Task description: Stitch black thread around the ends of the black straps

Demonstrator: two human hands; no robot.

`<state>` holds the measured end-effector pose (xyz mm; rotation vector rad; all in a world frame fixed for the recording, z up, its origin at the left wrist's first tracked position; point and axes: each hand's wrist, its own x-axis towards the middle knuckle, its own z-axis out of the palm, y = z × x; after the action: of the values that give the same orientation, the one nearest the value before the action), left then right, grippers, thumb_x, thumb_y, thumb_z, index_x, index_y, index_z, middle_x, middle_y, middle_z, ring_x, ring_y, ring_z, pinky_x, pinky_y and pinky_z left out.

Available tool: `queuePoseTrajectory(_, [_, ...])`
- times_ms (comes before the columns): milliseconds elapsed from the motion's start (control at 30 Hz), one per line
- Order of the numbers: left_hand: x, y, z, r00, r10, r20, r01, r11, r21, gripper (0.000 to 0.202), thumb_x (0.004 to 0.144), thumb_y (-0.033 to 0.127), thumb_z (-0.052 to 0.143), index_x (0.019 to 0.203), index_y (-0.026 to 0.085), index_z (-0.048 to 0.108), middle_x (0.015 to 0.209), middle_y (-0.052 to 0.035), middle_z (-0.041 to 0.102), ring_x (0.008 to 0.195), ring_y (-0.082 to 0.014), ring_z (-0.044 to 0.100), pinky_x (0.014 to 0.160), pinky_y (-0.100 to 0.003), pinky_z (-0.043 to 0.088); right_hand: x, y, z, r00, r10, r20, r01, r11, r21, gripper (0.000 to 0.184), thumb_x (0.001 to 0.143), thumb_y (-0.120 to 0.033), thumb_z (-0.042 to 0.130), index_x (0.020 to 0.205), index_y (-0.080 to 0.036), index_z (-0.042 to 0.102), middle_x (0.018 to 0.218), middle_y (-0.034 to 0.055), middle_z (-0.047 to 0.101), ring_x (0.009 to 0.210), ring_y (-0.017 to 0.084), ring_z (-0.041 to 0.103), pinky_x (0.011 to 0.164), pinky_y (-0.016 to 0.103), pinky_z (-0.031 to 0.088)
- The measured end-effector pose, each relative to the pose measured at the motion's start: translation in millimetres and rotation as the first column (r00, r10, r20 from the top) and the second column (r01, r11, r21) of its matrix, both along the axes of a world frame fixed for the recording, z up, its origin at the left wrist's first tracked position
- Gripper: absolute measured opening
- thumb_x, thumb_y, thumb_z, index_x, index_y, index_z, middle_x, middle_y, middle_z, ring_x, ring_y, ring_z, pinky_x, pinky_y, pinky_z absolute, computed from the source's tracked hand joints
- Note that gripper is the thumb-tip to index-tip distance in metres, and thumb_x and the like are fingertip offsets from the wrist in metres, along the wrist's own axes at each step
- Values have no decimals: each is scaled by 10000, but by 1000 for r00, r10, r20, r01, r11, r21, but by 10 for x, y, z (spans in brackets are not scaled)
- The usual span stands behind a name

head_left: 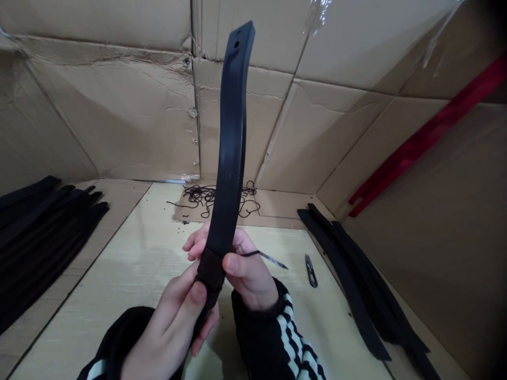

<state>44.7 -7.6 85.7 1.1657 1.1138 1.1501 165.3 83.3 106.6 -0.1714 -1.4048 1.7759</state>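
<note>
Head view: our left hand (174,311) and right hand (252,279) close their fingers on a black strip (230,158); snips (310,271) lie at our hands' three o'clock.

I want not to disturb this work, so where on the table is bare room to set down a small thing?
The widest bare patch of the table lies between the left-side black strips and the left hand. A narrower one lies nearer than the snips, between the right sleeve and the right-side black strips. Crowded: the far end, under the tangled cord.
</note>
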Motion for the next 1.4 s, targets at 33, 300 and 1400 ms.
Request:
queuePoseTrajectory(33, [0,5,1,1000,-7,-7,7,1000,14,593,890,671,395,556,189,483,475,22,444,410,-83,418,432,-208,398,2,-5,3,1000,5,0,-5,1000,16,286,739,-467,747,904,-235,766,960,38,670,828,170,597,781,292,498])
queuePoseTrajectory(300, [0,55,64,997,-64,53,63,998,19,570,854,714,409,693,189,562,470,26,440,394,-90,402,395,-206,380,23,-40,32,1000,3,20,-4,997,72,258,752,-423,742,930,-238,758,1009,50,645,950,209,591,874,328,484])
queuePoseTrajectory(1400, [-57,594,-18,954,230,-192,-164,937,307,183,927,360,530,822,212,506,677,32,572,542,-117,541,496,-224,439,119,-57,85,698,-484,527,365,874,320,550,911,-391,573,1406,-274,364,1300,94,512,823,136,643,744,314,556])
